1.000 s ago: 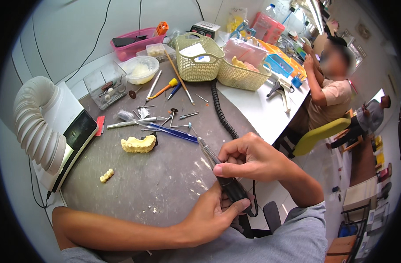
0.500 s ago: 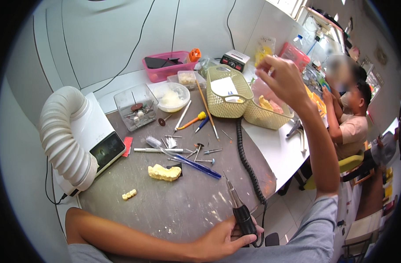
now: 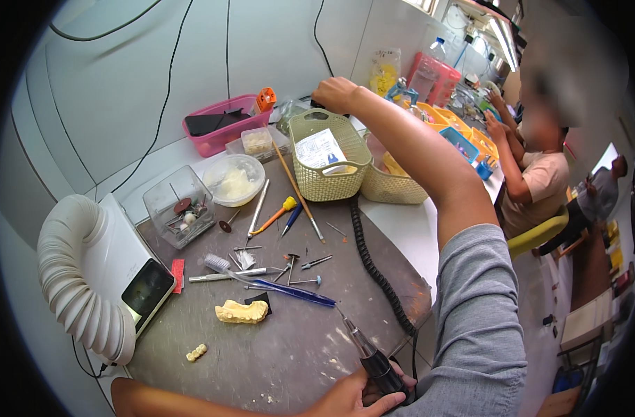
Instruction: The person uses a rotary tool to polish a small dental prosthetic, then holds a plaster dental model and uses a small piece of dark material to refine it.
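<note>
My left hand [image 3: 363,397] is wrapped round a black and silver rotary handpiece [image 3: 374,361] at the front of the bench, its thin bur pointing up and away. My right arm reaches far over the bench, and my right hand [image 3: 337,95] is closed over the control box [image 3: 317,105] behind the baskets. The hand covers most of that box, and its fingertips are hidden. A cream dental model [image 3: 241,312] lies left of the handpiece, against a small black piece. Nearer to me rests a short row of tooth crowns [image 3: 196,352].
A blue-handled brush [image 3: 290,292], several burs and a white pencil-like tool lie mid-bench. Behind them stand a clear bur box [image 3: 180,208], a round tub [image 3: 234,179] and a green basket [image 3: 330,177]. A white hose unit [image 3: 71,278] is at left, a coiled cord [image 3: 376,267] at right. Another person [image 3: 540,160] sits beyond.
My right hand has moved from the air above the baskets onto the control box. My left hand keeps holding the handpiece. The whole view has shifted toward the right.
</note>
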Demonstrator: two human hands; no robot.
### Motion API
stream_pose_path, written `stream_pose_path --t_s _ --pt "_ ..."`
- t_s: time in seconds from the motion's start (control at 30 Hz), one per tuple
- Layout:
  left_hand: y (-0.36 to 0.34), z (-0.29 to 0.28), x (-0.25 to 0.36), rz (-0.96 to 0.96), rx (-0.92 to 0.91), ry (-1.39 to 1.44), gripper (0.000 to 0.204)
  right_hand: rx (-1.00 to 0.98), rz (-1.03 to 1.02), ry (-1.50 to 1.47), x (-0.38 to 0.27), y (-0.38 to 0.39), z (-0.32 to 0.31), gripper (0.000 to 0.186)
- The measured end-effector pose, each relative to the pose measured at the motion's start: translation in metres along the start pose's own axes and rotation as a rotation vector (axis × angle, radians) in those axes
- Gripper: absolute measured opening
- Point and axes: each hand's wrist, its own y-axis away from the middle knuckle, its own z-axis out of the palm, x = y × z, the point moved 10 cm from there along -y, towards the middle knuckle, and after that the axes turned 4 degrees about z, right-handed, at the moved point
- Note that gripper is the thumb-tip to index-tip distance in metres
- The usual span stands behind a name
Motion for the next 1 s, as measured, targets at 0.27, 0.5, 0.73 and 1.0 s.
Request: stream_pose_path --t_s 0.27,0.5,0.73,1.0 --pt "0.005 -0.003 0.015 0.047 0.025 -0.133 0.030 0.003 -0.070 0.059 -0.021 -0.021 -0.020 0.014" --pt "0.000 0.001 0.018 0.053 -0.017 -0.109 0.025 0.210 0.026 -0.215 0.016 0.023 -0.067 0.028" --pt "0.001 0.004 0.007 0.238 -0.073 -0.102 0.031 0.666 0.158 -0.571 -0.025 0.223 -0.265 0.014" --pt "0.000 0.001 0.055 0.460 -0.112 -0.546 0.029 -0.132 -0.685 -1.683 -0.255 0.404 -0.240 0.043"
